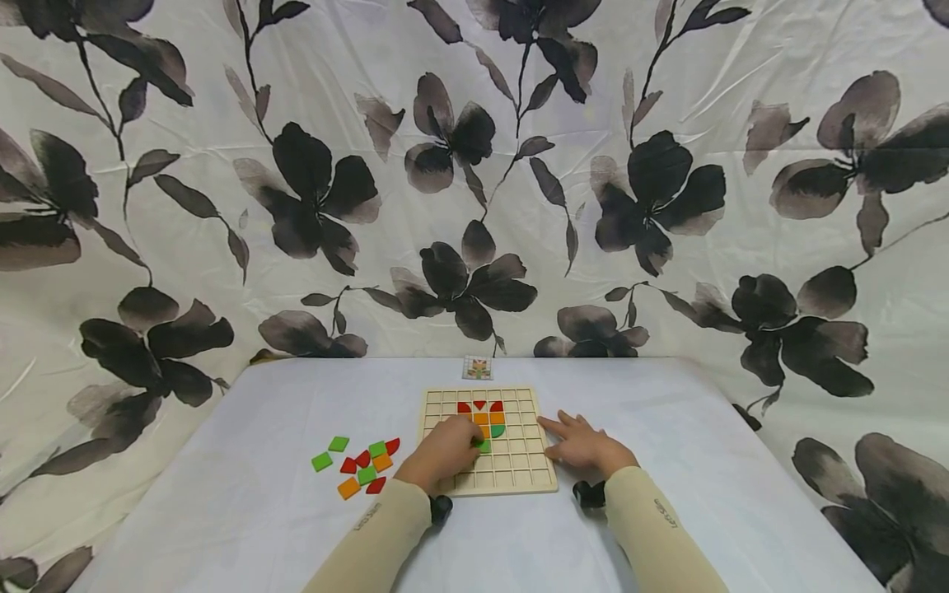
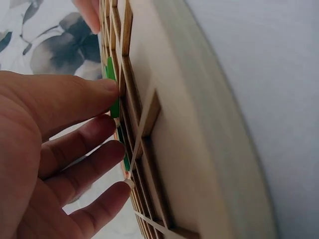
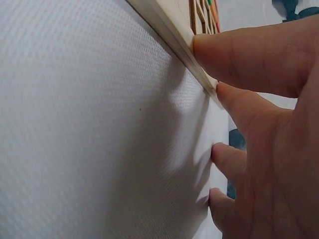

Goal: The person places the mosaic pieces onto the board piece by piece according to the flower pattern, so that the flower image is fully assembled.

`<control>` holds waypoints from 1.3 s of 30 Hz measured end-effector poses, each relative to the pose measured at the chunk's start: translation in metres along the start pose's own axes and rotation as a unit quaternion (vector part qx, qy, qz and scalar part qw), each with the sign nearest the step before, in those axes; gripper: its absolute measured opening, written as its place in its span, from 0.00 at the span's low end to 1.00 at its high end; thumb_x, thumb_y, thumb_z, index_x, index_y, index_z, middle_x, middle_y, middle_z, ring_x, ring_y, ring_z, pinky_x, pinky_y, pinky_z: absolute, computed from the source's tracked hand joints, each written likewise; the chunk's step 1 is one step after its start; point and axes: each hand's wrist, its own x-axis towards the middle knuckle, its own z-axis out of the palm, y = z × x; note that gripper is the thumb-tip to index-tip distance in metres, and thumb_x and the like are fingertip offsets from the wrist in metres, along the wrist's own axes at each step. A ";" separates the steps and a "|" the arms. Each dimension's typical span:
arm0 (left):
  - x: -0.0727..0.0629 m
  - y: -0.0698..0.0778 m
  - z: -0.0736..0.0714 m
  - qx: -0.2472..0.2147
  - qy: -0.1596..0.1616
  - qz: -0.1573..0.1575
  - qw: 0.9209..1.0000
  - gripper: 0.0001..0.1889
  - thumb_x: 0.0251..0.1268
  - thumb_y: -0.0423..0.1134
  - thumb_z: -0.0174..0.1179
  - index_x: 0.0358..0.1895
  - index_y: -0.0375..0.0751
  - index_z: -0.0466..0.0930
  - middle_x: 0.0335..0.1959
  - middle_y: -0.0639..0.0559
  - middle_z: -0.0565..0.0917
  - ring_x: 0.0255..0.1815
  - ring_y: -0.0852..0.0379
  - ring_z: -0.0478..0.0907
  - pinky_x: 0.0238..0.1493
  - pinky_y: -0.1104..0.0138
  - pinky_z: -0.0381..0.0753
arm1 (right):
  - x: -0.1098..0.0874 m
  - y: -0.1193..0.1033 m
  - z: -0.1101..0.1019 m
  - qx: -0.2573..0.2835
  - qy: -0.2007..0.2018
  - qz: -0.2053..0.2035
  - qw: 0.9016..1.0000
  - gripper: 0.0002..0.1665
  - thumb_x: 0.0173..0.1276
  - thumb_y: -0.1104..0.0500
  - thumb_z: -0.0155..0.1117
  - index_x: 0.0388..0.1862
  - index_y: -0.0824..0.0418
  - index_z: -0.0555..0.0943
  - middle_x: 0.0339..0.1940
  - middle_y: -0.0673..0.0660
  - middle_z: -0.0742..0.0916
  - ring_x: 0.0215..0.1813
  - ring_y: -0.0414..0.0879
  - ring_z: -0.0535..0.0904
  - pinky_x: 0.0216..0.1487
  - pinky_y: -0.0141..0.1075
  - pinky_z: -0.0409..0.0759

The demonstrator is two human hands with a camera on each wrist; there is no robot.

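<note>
A square wooden grid board [image 1: 519, 469] lies on the table. Fingers bent, my left hand [image 1: 448, 449] is over its middle and pinches a green tile [image 2: 114, 102] at the grid; the thumb tip lies against it and the index finger is mostly hidden. Around this spot are orange tiles [image 1: 481, 418], a rounded green piece [image 1: 497, 431] and red pieces [image 1: 497, 406] in the upper cells. My right hand [image 1: 586, 445] is spread at the board's right side, with thumb and index fingertips touching the edge [image 3: 184, 57] and other fingertips on the cloth.
Left of the board lie loose green tiles [image 1: 338, 444], orange tiles [image 1: 348, 488] and red pieces [image 1: 362, 459], several in all. A small patterned card [image 1: 478, 368] is behind the board. White cloth [image 1: 245, 494] covers the table; a floral curtain [image 1: 549, 247] hangs behind.
</note>
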 end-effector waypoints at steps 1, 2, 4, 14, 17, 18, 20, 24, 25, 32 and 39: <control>0.000 0.001 0.000 0.001 -0.001 0.000 1.000 0.10 0.62 0.35 0.62 0.45 0.40 0.87 0.44 0.50 0.84 0.47 0.53 0.78 0.57 0.57 0.77 | 0.000 0.000 0.000 0.000 -0.001 0.001 1.000 0.37 0.68 0.47 0.57 0.75 0.44 0.61 0.79 0.62 0.58 0.78 0.68 0.45 0.68 0.72 0.43; -0.001 0.002 0.000 0.002 -0.001 -0.001 1.000 0.10 0.61 0.35 0.62 0.45 0.40 0.87 0.43 0.50 0.84 0.46 0.53 0.78 0.57 0.58 0.77 | 0.000 0.000 0.000 0.000 -0.002 0.002 1.000 0.37 0.68 0.47 0.56 0.75 0.44 0.61 0.79 0.62 0.58 0.78 0.68 0.45 0.68 0.72 0.43; -0.002 0.004 0.000 0.006 0.000 0.003 1.000 0.10 0.61 0.35 0.62 0.44 0.40 0.87 0.41 0.51 0.84 0.44 0.54 0.77 0.55 0.58 0.78 | 0.000 0.001 0.000 -0.001 -0.002 0.002 1.000 0.37 0.68 0.47 0.56 0.75 0.44 0.61 0.79 0.62 0.58 0.78 0.68 0.45 0.68 0.72 0.43; -0.004 0.005 0.001 0.013 -0.008 -0.002 1.000 0.10 0.62 0.35 0.61 0.45 0.40 0.87 0.40 0.51 0.82 0.43 0.54 0.77 0.55 0.58 0.78 | 0.000 0.000 0.002 0.004 -0.003 0.001 1.000 0.37 0.68 0.46 0.56 0.75 0.44 0.62 0.79 0.62 0.57 0.78 0.68 0.45 0.68 0.72 0.42; -0.005 0.000 0.002 0.003 -0.007 -0.003 1.000 0.10 0.63 0.35 0.61 0.46 0.41 0.87 0.43 0.51 0.82 0.46 0.54 0.77 0.56 0.57 0.77 | -0.001 -0.001 0.002 0.002 -0.002 -0.001 1.000 0.37 0.68 0.46 0.56 0.75 0.44 0.62 0.79 0.62 0.58 0.78 0.68 0.45 0.68 0.72 0.43; -0.005 -0.002 0.001 -0.002 -0.006 -0.002 1.000 0.11 0.63 0.35 0.61 0.46 0.42 0.86 0.44 0.51 0.83 0.48 0.53 0.77 0.57 0.57 0.77 | -0.001 -0.001 0.002 0.001 -0.002 -0.002 1.000 0.37 0.68 0.46 0.56 0.75 0.44 0.62 0.79 0.62 0.58 0.78 0.68 0.46 0.68 0.72 0.43; -0.007 -0.007 -0.001 -0.011 -0.002 -0.002 1.000 0.11 0.64 0.36 0.60 0.47 0.43 0.86 0.46 0.51 0.83 0.50 0.52 0.77 0.58 0.56 0.76 | -0.001 -0.001 0.003 -0.002 -0.003 -0.002 1.000 0.37 0.68 0.45 0.56 0.75 0.44 0.61 0.79 0.61 0.58 0.78 0.68 0.45 0.68 0.72 0.43; -0.013 -0.019 -0.010 -0.006 0.019 0.010 1.000 0.10 0.65 0.35 0.58 0.46 0.42 0.86 0.47 0.49 0.84 0.52 0.49 0.79 0.58 0.54 0.77 | 0.001 -0.002 0.002 -0.005 -0.003 -0.002 1.000 0.37 0.68 0.45 0.56 0.75 0.43 0.61 0.79 0.61 0.58 0.78 0.68 0.45 0.69 0.72 0.43; -0.015 -0.023 -0.014 -0.003 0.024 0.005 1.000 0.10 0.65 0.35 0.58 0.46 0.42 0.86 0.46 0.49 0.83 0.52 0.48 0.79 0.57 0.54 0.77 | 0.000 -0.002 0.002 -0.006 -0.003 -0.002 1.000 0.37 0.68 0.45 0.56 0.75 0.43 0.61 0.79 0.61 0.58 0.78 0.68 0.46 0.69 0.72 0.43; -0.026 -0.048 -0.035 0.043 0.036 -0.046 0.997 0.10 0.64 0.35 0.61 0.47 0.40 0.85 0.45 0.48 0.84 0.51 0.47 0.80 0.56 0.53 0.77 | 0.000 -0.002 -0.001 -0.010 0.000 0.001 1.000 0.37 0.68 0.45 0.55 0.75 0.43 0.61 0.79 0.61 0.58 0.78 0.67 0.46 0.69 0.72 0.44; -0.031 -0.073 -0.049 0.090 0.010 -0.100 0.991 0.12 0.63 0.38 0.62 0.49 0.39 0.84 0.46 0.47 0.85 0.50 0.47 0.81 0.55 0.52 0.76 | 0.000 0.000 0.000 -0.012 0.000 -0.005 1.000 0.37 0.68 0.45 0.56 0.76 0.45 0.61 0.79 0.62 0.58 0.78 0.69 0.46 0.68 0.73 0.43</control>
